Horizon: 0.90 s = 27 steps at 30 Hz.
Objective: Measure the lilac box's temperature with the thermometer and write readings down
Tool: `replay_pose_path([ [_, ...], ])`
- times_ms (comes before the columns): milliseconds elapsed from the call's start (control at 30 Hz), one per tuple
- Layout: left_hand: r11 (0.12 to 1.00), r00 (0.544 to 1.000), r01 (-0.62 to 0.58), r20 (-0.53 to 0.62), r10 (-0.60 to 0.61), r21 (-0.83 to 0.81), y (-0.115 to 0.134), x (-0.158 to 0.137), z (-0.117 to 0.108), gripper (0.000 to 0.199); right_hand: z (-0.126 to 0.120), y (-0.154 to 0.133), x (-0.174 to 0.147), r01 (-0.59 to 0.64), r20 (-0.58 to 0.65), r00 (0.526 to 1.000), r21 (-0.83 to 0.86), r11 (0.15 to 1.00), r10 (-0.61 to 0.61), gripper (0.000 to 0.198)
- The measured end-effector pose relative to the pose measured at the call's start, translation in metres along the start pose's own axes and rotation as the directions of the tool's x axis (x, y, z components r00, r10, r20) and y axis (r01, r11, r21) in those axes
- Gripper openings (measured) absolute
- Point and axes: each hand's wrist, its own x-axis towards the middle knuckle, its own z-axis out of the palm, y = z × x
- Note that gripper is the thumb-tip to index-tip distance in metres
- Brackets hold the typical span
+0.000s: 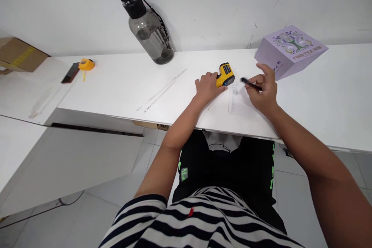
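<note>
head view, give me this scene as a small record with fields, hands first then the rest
left hand: grips a yellow and black device
right hand: holds a black pen
paper: on the white table between the hands, writing too small to read
bottle: grey, see-through, near the wall
box: purple, beyond the right hand
tape measure: yellow, left of the bottle

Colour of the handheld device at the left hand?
The handheld device is mainly yellow with black parts; head view shows it.

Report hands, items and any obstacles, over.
Left hand gripping yellow device. Right hand holding black pen near paper. Purple box close beyond right hand, not between pen and paper.
</note>
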Motion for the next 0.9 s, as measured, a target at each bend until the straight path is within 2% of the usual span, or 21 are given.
replay_pose_path([
  [100, 1.0, 1.0, 0.004, 0.002, -0.004, -0.003, 0.0, 0.0, 0.001, 0.061, 0.001, 0.005, 0.003, -0.046, 0.035, 0.999, 0.208, 0.977, 0.039, 0.058],
  [167, 1.0, 1.0, 0.005, -0.009, -0.005, -0.003, 0.0, 0.001, 0.002, 0.061, 0.004, 0.008, 0.005, -0.055, 0.05, 0.998, 0.245, 0.968, 0.044, 0.063],
  [267, 1.0, 1.0, 0.006, -0.023, -0.006, 0.012, 0.0, 0.0, 0.001, 0.061, 0.006, 0.005, 0.006, -0.139, 0.098, 0.988, 0.181, 0.974, 0.123, 0.066],
  [400, 1.0, 1.0, 0.01, -0.015, -0.01, 0.02, 0.001, -0.002, -0.001, 0.059, 0.003, -0.006, 0.004, -0.206, 0.262, 0.948, 0.072, 0.976, 0.181, 0.044],
  [533, 1.0, 0.999, -0.004, -0.039, 0.005, 0.015, 0.0, -0.002, 0.001, 0.059, 0.0, -0.013, 0.004, -0.336, 0.245, 0.913, 0.005, 0.942, 0.325, 0.038],
  [600, 1.0, 0.999, -0.01, -0.045, 0.01, 0.009, -0.001, -0.001, 0.003, 0.059, 0.0, -0.014, 0.004, -0.37, 0.235, 0.904, 0.007, 0.929, 0.358, 0.036],
  [667, 1.0, 0.999, -0.012, -0.052, 0.012, 0.004, -0.002, 0.0, 0.004, 0.059, 0.001, -0.015, 0.004, -0.388, 0.238, 0.896, 0.012, 0.921, 0.375, 0.033],
  [767, 1.0, 0.998, -0.013, -0.063, 0.012, -0.003, -0.001, -0.001, 0.003, 0.059, 0.003, -0.016, 0.004, -0.4, 0.245, 0.886, -0.022, 0.916, 0.393, 0.043],
  [900, 1.0, 0.999, -0.005, -0.05, 0.005, -0.001, 0.001, -0.003, 0.001, 0.058, 0.004, -0.014, 0.004, -0.32, 0.266, 0.908, -0.057, 0.946, 0.323, 0.045],
])
